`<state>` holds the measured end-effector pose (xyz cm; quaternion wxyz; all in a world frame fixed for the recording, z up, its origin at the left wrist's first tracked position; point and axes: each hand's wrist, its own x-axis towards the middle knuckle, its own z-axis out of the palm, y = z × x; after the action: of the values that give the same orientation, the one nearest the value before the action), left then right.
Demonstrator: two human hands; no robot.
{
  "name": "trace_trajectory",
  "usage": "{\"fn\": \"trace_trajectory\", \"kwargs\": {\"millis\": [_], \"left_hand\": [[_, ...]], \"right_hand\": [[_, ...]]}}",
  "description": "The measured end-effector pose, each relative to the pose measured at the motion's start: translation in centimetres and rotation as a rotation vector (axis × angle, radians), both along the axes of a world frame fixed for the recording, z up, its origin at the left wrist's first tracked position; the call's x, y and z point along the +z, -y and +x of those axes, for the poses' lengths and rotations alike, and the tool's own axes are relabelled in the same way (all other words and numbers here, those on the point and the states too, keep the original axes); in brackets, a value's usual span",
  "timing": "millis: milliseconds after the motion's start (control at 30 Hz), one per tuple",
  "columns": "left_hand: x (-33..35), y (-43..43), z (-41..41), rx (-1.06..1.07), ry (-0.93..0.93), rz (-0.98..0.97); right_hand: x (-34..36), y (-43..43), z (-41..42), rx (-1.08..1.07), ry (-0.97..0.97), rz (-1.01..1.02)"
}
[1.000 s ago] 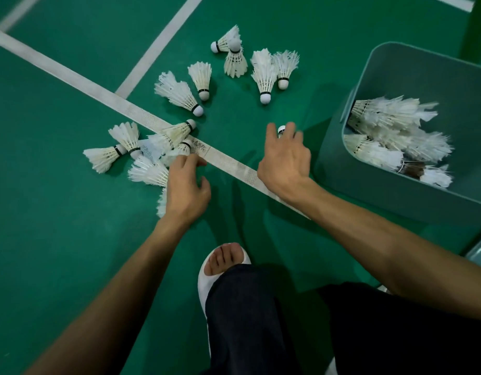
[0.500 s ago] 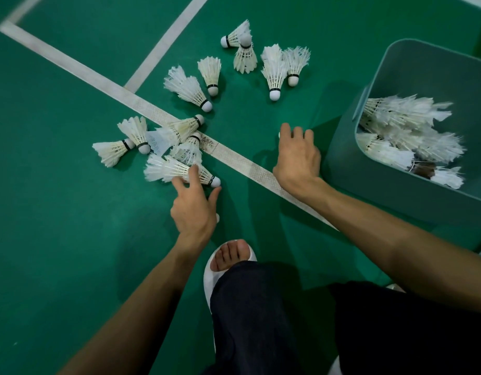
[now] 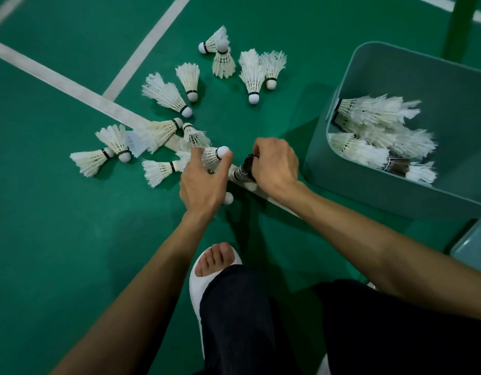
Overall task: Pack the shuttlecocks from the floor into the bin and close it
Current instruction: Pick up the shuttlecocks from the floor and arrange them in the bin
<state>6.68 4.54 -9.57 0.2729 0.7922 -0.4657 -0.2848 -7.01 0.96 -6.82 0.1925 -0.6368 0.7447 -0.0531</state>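
Note:
Several white shuttlecocks (image 3: 166, 94) lie scattered on the green floor ahead of me. My left hand (image 3: 204, 182) is closed around two white shuttlecocks (image 3: 216, 155), one cork showing above the thumb and another below the palm. My right hand (image 3: 276, 165) grips a dark-feathered shuttlecock (image 3: 244, 169) over the white court line. The teal bin (image 3: 450, 185) stands open to the right, with several shuttlecocks (image 3: 377, 131) piled inside it.
White court lines (image 3: 79, 90) cross the floor. My foot in a white slipper (image 3: 204, 272) and my dark trouser leg are below the hands. A pale teal lid corner (image 3: 475, 247) lies at the right edge, and a green post (image 3: 460, 25) stands behind the bin.
My left hand has taken up white shuttlecocks from the near cluster. My right hand has closed on the dark shuttlecock and drawn back toward me.

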Motion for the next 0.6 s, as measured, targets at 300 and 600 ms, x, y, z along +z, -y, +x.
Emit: {"fn": "trace_trajectory", "kwargs": {"millis": [300, 600], "left_hand": [[0.1, -1.0, -0.6, 0.019, -0.018, -0.023], [2.2, -0.1, -2.3, 0.125, 0.136, -0.106]], "right_hand": [[-1.4, -2.5, -0.5, -0.262, 0.289, 0.049], [1.3, -1.4, 0.3, -0.137, 0.371, 0.09]]}}
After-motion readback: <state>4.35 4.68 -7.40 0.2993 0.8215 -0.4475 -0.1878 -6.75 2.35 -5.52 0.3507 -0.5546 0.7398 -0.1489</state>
